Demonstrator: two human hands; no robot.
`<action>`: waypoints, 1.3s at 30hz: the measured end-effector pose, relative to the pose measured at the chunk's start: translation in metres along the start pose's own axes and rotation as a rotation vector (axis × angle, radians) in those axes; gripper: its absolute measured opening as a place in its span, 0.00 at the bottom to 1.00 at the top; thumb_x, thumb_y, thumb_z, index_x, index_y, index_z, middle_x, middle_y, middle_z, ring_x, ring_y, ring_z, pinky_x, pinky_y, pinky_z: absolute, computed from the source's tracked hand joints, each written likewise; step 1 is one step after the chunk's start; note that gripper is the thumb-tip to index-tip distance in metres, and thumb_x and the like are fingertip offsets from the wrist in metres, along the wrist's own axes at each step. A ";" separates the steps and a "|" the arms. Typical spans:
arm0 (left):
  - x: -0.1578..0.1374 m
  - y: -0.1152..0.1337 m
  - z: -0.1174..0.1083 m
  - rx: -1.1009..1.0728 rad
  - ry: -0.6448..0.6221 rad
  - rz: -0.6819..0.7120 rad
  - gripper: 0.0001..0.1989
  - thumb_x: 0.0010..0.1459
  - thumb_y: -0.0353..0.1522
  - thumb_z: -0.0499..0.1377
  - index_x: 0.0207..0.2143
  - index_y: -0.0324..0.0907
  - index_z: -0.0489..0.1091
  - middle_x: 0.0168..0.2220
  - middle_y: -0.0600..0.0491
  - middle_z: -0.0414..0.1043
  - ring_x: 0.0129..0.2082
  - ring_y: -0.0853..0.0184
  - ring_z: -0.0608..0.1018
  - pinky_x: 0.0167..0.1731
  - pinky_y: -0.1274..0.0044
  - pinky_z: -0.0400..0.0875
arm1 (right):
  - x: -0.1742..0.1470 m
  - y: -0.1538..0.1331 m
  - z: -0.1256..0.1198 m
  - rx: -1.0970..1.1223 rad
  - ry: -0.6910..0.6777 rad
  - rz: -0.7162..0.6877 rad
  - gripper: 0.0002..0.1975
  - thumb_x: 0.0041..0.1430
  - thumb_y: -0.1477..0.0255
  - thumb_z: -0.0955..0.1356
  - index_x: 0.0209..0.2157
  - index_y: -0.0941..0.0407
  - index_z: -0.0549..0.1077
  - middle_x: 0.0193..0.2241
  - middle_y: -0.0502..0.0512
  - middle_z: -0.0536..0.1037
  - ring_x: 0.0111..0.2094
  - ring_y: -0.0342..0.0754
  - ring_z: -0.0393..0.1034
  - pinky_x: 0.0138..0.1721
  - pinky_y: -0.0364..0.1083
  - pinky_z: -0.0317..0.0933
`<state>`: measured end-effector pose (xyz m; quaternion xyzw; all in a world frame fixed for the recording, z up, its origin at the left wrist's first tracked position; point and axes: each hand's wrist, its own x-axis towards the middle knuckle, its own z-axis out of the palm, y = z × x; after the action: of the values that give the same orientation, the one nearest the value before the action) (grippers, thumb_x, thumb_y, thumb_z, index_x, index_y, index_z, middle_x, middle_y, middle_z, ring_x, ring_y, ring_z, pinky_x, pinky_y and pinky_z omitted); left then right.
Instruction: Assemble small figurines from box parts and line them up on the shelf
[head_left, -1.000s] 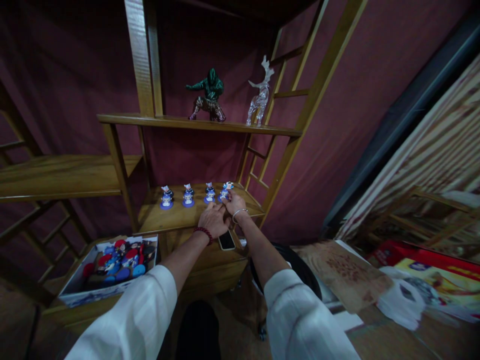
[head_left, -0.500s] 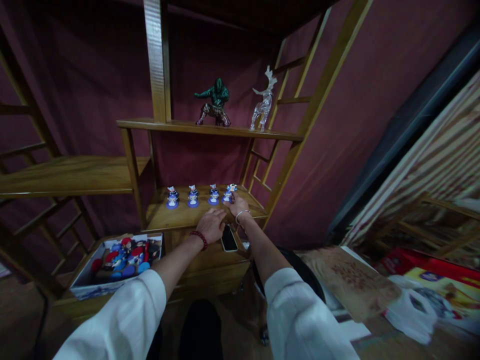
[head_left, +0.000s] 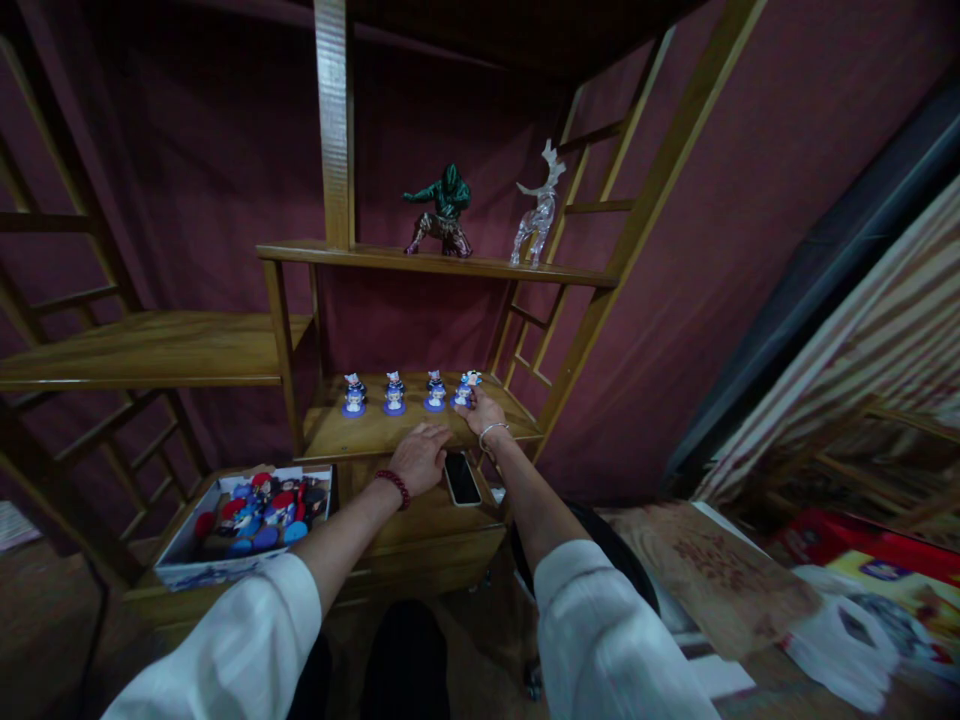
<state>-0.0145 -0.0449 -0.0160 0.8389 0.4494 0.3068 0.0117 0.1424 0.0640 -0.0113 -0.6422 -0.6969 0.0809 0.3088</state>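
On the low brown wooden shelf (head_left: 360,438), my R hand (head_left: 484,412) has fingertips on the rightmost small purple-and-white figurine (head_left: 462,396) — can't tell if pinched. L hand (head_left: 420,458) is apart from R, fingers loosely extended, nr. the black-screened, pale-edged phone (head_left: 463,480) — 3 similar figs. (head_left: 394,400) stand left.

Indoors, home or shop unclear
Crouching statuette (head_left: 444,208) and clear deer (head_left: 538,218) on wooden shelving (head_left: 360,257) above the hands (head_left: 418,457).
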 end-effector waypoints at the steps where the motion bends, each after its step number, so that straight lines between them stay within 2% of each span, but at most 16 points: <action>1: -0.002 0.000 -0.001 0.000 0.006 -0.015 0.18 0.52 0.26 0.49 0.45 0.38 0.67 0.48 0.49 0.68 0.49 0.66 0.66 0.52 0.71 0.58 | 0.000 0.000 0.000 0.007 -0.002 0.006 0.26 0.48 0.66 0.68 0.49 0.53 0.62 0.40 0.53 0.75 0.40 0.46 0.70 0.40 0.42 0.61; 5: -0.010 -0.003 -0.007 -0.009 0.058 -0.062 0.16 0.53 0.26 0.48 0.43 0.40 0.68 0.46 0.50 0.69 0.47 0.66 0.67 0.50 0.70 0.61 | 0.000 -0.002 -0.001 0.050 -0.023 0.023 0.26 0.48 0.65 0.68 0.50 0.53 0.61 0.41 0.54 0.74 0.41 0.46 0.69 0.41 0.42 0.61; 9: -0.024 -0.008 -0.012 -0.001 0.187 -0.127 0.15 0.55 0.27 0.46 0.40 0.40 0.69 0.42 0.49 0.70 0.44 0.65 0.68 0.48 0.71 0.63 | 0.000 -0.002 -0.001 0.048 -0.021 0.022 0.24 0.48 0.64 0.68 0.48 0.53 0.63 0.40 0.53 0.75 0.41 0.46 0.70 0.40 0.43 0.61; 13: -0.037 -0.016 -0.022 0.091 0.360 -0.311 0.14 0.55 0.27 0.46 0.42 0.39 0.66 0.40 0.46 0.67 0.43 0.62 0.67 0.46 0.70 0.62 | 0.000 -0.002 -0.001 0.033 -0.030 0.010 0.20 0.49 0.65 0.67 0.45 0.52 0.65 0.39 0.52 0.75 0.40 0.46 0.70 0.39 0.42 0.61; 17: -0.038 -0.028 -0.035 0.193 0.520 -0.520 0.17 0.52 0.28 0.49 0.46 0.36 0.61 0.43 0.42 0.63 0.47 0.58 0.64 0.48 0.66 0.59 | 0.000 -0.001 -0.001 0.015 -0.027 0.008 0.20 0.49 0.64 0.67 0.44 0.54 0.66 0.39 0.53 0.75 0.39 0.46 0.70 0.38 0.42 0.61; 20: -0.032 -0.041 -0.045 0.218 0.576 -0.653 0.22 0.49 0.28 0.51 0.49 0.33 0.58 0.49 0.39 0.59 0.51 0.55 0.62 0.50 0.66 0.56 | 0.000 -0.001 -0.001 -0.002 -0.022 0.007 0.21 0.49 0.64 0.67 0.45 0.54 0.65 0.39 0.53 0.75 0.39 0.46 0.70 0.39 0.42 0.61; 24: -0.020 -0.060 -0.055 0.134 0.464 -0.847 0.28 0.49 0.30 0.53 0.53 0.30 0.53 0.50 0.37 0.61 0.52 0.55 0.63 0.51 0.69 0.56 | 0.000 -0.001 -0.001 0.000 -0.017 0.001 0.22 0.49 0.64 0.67 0.46 0.54 0.65 0.39 0.53 0.75 0.39 0.46 0.70 0.39 0.42 0.61; 26: -0.015 -0.067 -0.059 0.094 0.369 -0.891 0.31 0.49 0.32 0.54 0.54 0.28 0.50 0.51 0.36 0.61 0.53 0.56 0.63 0.50 0.72 0.56 | -0.001 -0.001 -0.001 0.004 -0.014 0.001 0.22 0.49 0.64 0.67 0.46 0.54 0.65 0.40 0.54 0.75 0.39 0.46 0.70 0.39 0.42 0.61; 29: -0.008 -0.073 -0.062 0.089 0.284 -0.930 0.33 0.49 0.34 0.55 0.55 0.30 0.50 0.51 0.37 0.63 0.52 0.58 0.65 0.49 0.73 0.57 | 0.000 -0.001 0.000 0.005 -0.011 0.005 0.21 0.48 0.64 0.67 0.46 0.54 0.66 0.40 0.54 0.75 0.39 0.46 0.70 0.39 0.42 0.61; 35: 0.000 -0.080 -0.064 0.181 0.204 -0.927 0.22 0.49 0.37 0.55 0.46 0.36 0.61 0.47 0.42 0.68 0.50 0.61 0.68 0.49 0.73 0.56 | 0.005 0.004 0.005 -0.012 -0.009 0.005 0.20 0.47 0.65 0.68 0.43 0.52 0.67 0.38 0.52 0.76 0.39 0.46 0.70 0.38 0.42 0.61; 39: 0.000 -0.087 -0.062 0.246 0.168 -0.914 0.18 0.49 0.38 0.54 0.42 0.37 0.64 0.43 0.42 0.70 0.47 0.60 0.70 0.47 0.72 0.58 | 0.006 0.006 0.007 0.000 -0.015 0.003 0.20 0.47 0.65 0.68 0.44 0.52 0.66 0.37 0.52 0.76 0.39 0.46 0.70 0.38 0.42 0.61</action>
<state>-0.1121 -0.0089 0.0088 0.5232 0.8044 0.2814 0.0099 0.1436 0.0729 -0.0176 -0.6425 -0.6983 0.0863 0.3033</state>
